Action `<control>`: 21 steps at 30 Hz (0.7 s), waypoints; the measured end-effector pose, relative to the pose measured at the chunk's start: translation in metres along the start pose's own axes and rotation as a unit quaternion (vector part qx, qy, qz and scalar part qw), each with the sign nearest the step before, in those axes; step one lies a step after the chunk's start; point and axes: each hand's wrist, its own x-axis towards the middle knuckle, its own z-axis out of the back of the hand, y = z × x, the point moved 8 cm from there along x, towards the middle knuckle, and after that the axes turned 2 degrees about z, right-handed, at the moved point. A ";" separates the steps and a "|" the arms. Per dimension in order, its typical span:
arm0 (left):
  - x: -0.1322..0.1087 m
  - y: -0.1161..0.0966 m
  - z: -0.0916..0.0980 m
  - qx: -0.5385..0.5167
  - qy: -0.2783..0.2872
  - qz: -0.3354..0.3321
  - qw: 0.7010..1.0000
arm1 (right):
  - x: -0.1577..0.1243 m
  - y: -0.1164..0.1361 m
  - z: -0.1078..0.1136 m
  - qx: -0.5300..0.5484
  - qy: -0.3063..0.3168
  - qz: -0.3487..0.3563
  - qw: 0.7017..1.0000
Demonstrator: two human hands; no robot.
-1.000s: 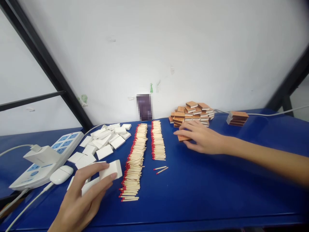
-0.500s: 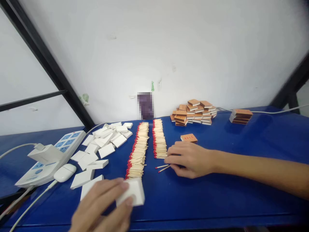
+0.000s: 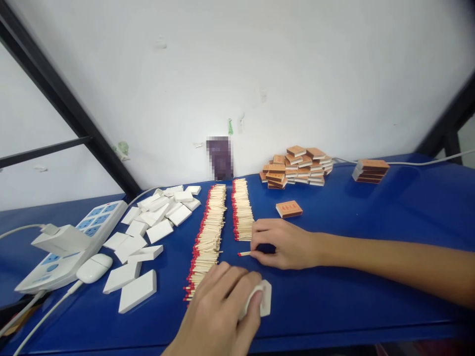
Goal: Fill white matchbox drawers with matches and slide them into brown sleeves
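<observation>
My left hand, near the front edge, is closed around a small white matchbox tray, part of it hidden by the fingers. My right hand pinches matchsticks low over the blue table; red heads point left, and I cannot tell exactly how many are in the fingers. Just beyond that hand ends the shorter row of red-tipped matches. A longer match row runs to its left, its near end partly behind my left hand. One orange matchbox lies behind my right hand.
White trays are scattered at left, beside a power strip with a charger, a white earbud case and cables. Orange matchboxes are piled at the back, with a small stack to their right.
My left hand has moved right with the white tray, toward my right hand. My right hand's fingers have drawn together on the matchsticks. The camera view has shifted slightly.
</observation>
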 end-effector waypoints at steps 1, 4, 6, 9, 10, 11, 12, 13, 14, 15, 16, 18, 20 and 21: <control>0.000 0.002 0.003 0.016 0.001 0.003 1.000 | 0.000 0.000 0.001 -0.004 -0.004 -0.001 1.000; -0.003 0.004 0.017 0.050 -0.015 0.008 0.999 | 0.000 0.000 0.005 -0.026 -0.018 -0.014 0.999; -0.007 0.005 0.023 0.044 -0.007 0.016 0.999 | -0.001 0.000 0.006 -0.050 -0.020 -0.023 0.998; -0.016 0.012 0.027 -0.030 -0.012 0.057 0.998 | -0.002 0.000 0.006 -0.085 -0.011 -0.034 0.996; -0.020 0.016 0.026 -0.059 -0.013 0.081 0.995 | -0.002 0.000 0.006 -0.093 -0.009 -0.037 0.995; -0.023 0.019 0.025 -0.084 -0.013 0.102 0.991 | -0.002 0.000 0.005 -0.099 -0.006 -0.039 0.994; -0.026 0.022 0.024 -0.102 -0.010 0.121 0.987 | -0.002 0.000 0.005 -0.105 -0.004 -0.041 0.994; -0.028 0.024 0.023 -0.115 -0.007 0.134 0.984 | -0.002 0.001 0.005 -0.112 -0.001 -0.040 0.993; -0.029 0.025 0.023 -0.124 -0.008 0.140 0.982 | -0.002 0.002 0.005 -0.120 0.002 -0.039 0.992; -0.030 0.025 0.024 -0.131 -0.013 0.140 0.981 | -0.002 0.003 0.005 -0.128 0.006 -0.037 0.991; -0.030 0.024 0.025 -0.136 -0.020 0.138 0.981 | -0.002 0.004 0.005 -0.134 0.010 -0.036 0.990; -0.031 0.024 0.027 -0.136 -0.033 0.142 0.980 | -0.002 0.006 0.005 -0.141 0.010 -0.035 0.989; -0.032 0.022 0.029 -0.129 -0.046 0.140 0.981 | -0.001 0.006 0.006 -0.141 0.008 -0.037 0.989; -0.032 0.020 0.031 -0.122 -0.057 0.125 0.983 | -0.001 0.005 0.006 -0.140 0.009 -0.039 0.989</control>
